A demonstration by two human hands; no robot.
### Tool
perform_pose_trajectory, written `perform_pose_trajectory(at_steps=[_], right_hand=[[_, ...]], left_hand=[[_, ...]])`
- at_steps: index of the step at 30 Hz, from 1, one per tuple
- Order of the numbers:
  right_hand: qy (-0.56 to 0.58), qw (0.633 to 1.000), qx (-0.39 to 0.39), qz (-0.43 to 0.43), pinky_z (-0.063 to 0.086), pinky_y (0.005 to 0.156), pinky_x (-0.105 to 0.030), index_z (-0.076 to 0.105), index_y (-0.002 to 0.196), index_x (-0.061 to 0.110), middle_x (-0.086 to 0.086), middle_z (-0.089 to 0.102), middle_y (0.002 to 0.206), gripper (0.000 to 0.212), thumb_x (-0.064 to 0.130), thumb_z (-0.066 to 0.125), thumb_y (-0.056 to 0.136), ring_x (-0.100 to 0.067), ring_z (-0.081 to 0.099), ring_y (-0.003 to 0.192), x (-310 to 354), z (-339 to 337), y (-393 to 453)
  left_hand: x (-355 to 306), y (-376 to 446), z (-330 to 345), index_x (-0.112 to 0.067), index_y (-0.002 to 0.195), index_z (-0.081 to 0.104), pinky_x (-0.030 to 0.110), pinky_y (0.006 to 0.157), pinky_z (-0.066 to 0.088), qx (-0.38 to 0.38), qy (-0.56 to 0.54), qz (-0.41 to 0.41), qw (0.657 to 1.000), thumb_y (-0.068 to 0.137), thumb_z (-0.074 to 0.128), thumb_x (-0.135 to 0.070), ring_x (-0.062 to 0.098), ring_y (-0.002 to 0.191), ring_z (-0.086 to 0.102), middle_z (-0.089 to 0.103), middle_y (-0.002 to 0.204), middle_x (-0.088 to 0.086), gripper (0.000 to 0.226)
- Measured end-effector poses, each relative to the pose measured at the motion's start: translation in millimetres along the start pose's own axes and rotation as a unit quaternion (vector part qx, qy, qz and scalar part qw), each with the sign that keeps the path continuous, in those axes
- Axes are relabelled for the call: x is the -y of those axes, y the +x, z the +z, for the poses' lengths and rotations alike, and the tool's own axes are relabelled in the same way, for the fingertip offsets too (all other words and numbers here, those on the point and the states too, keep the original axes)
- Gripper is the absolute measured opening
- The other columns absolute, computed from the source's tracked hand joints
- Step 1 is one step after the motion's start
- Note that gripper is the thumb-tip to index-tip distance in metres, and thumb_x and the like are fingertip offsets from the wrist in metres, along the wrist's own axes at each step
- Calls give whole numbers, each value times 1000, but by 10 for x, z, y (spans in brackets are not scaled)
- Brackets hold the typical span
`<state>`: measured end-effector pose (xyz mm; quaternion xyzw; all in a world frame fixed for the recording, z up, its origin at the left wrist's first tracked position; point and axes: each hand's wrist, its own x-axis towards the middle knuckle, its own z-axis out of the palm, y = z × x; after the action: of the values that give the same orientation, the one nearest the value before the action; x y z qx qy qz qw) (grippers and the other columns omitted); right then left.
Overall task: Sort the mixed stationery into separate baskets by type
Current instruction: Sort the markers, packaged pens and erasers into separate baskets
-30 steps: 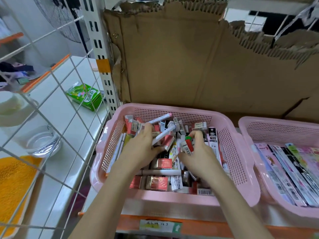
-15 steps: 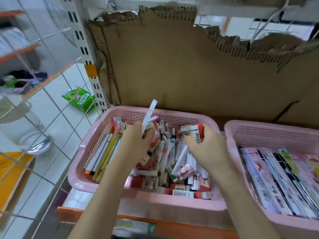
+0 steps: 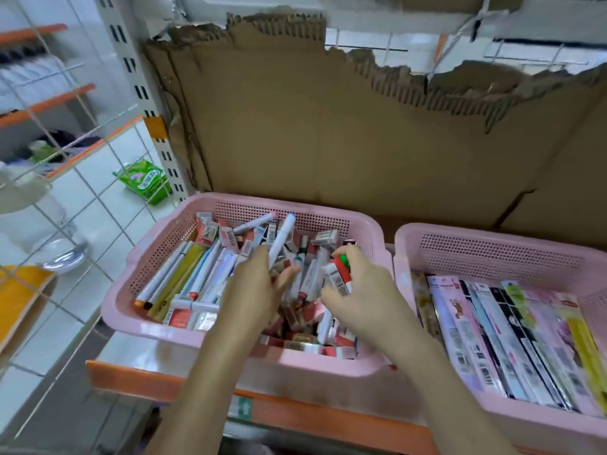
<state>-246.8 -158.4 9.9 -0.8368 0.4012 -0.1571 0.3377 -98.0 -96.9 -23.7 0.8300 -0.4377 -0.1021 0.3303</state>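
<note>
A pink perforated basket (image 3: 154,254) on the shelf is full of mixed stationery: white marker pens, yellow and white pencils along its left side, and small red-and-white boxed erasers. My left hand (image 3: 259,290) is inside it and grips a white marker pen (image 3: 281,239) that sticks up and away. My right hand (image 3: 361,293) is beside it and holds a small bundle of red-and-white erasers (image 3: 338,274) with a green spot on top. To the right, a second pink basket (image 3: 492,254) holds flat packs of stationery (image 3: 512,336) laid side by side.
Torn brown cardboard (image 3: 328,133) stands behind both baskets. The shelf has an orange front edge (image 3: 295,412). A wire grid (image 3: 82,178) borders the left side; beyond it lie white tiles, a green packet (image 3: 144,182) and a glass dish (image 3: 65,257).
My view has shifted; both hands sank back toward the pile. The marker in my left hand tilted a little. My right hand keeps the erasers and has dropped lower in the basket.
</note>
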Motion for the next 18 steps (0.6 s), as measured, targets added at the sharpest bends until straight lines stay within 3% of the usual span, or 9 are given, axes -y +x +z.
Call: perform_pose_trajectory(at_steps=[3,5,8,11,15,18], right_hand=[[-36,998,-16,42,42,56,-29,35,114,31,8,55,81,39,33,59,83,-12,55,71,47,114,23],[-47,996,-14,76,39,54,-28,39,100,27,6,55,82,29,33,61,81,-12,55,71,65,233,33],[-90,991,-4,102,39,55,-30,44,75,25,2,54,74,19,32,61,78,-17,53,67,66,380,55],[-74,990,-6,122,38,53,-28,51,71,23,3,58,70,16,30,62,78,-15,55,64,86,383,88],[-65,985,-100,124,45,54,-32,53,66,23,3,59,61,20,34,59,82,-14,57,61,138,291,32],[-14,976,-184,113,42,52,-35,54,62,11,-3,57,55,27,26,59,84,-21,53,55,191,219,-41]], left_hand=[[41,-16,-51,-14,105,42,29,56,40,35,68,44,996,91,56,-41,17,70,57,59,78,-3,33],[95,-18,-92,-15,108,41,31,60,42,55,91,82,991,92,55,-42,24,80,61,65,90,3,34],[177,-69,-133,-20,94,31,30,58,34,79,144,139,977,92,52,-46,23,76,56,51,81,-4,33],[240,-47,-131,-20,93,33,31,55,37,98,164,191,963,93,50,-45,21,70,55,50,78,-4,30],[253,69,-159,-19,88,36,21,44,25,120,105,179,971,93,52,-40,6,51,38,38,63,-11,27],[270,137,-200,-16,85,40,16,41,31,79,11,138,987,92,54,-39,5,50,41,43,60,-9,28]])
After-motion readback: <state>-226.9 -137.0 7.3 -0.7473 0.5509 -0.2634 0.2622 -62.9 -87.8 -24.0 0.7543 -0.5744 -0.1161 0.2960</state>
